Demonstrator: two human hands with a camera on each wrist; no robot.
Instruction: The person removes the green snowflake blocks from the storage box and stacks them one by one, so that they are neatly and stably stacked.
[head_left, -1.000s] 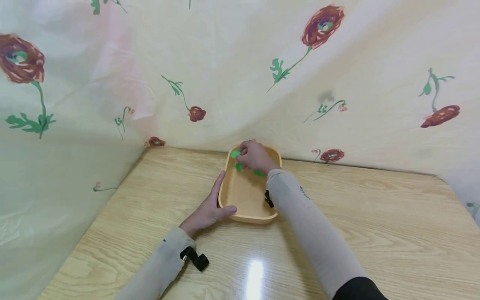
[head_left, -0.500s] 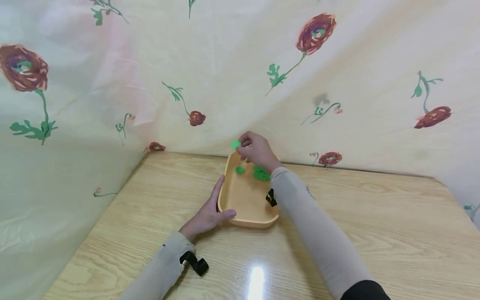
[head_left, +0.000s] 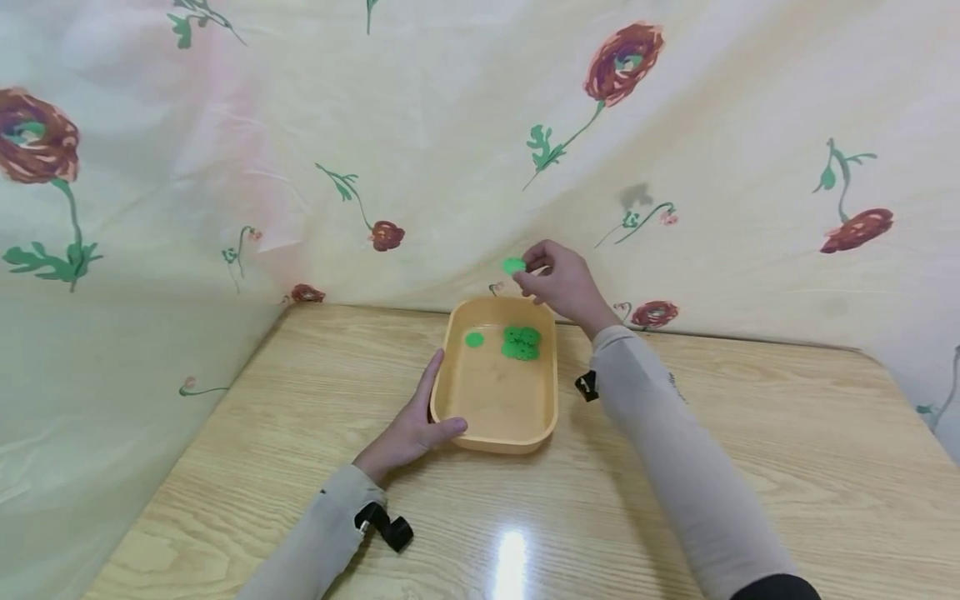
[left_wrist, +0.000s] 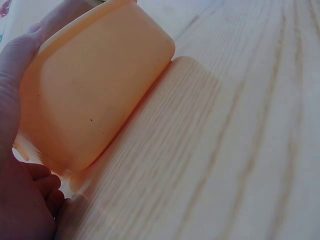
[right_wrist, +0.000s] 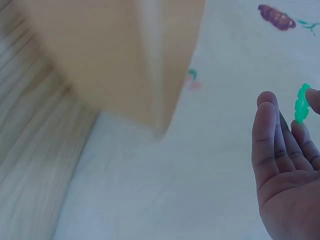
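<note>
An orange plastic tray (head_left: pixel 494 398) stands on the table, and my left hand (head_left: pixel 408 429) grips its near left corner. The thumb lies over the rim and the fingers run along the left side; in the left wrist view, curled fingertips (left_wrist: pixel 47 187) lie low by the tray wall (left_wrist: pixel 100 85). Beyond the tray's far right corner, my right hand (head_left: pixel 562 279) is raised and pinches a small green scalloped disc (head_left: pixel 513 266). The same disc (right_wrist: pixel 301 104) shows edge-on in the right wrist view. Inside the tray are a cluster of green pieces (head_left: pixel 521 342) and one separate green disc (head_left: pixel 474 339).
The wood-grain table (head_left: pixel 712 450) extends on both sides of the tray. Close behind it hangs a pale flower-printed sheet (head_left: pixel 450 125), which also covers the left side. A black wrist strap mount (head_left: pixel 386 525) sits on the left sleeve.
My right hand has lifted the green disc out of the tray's far left part and carried it up and to the right. The left hand keeps its grip on the tray.
</note>
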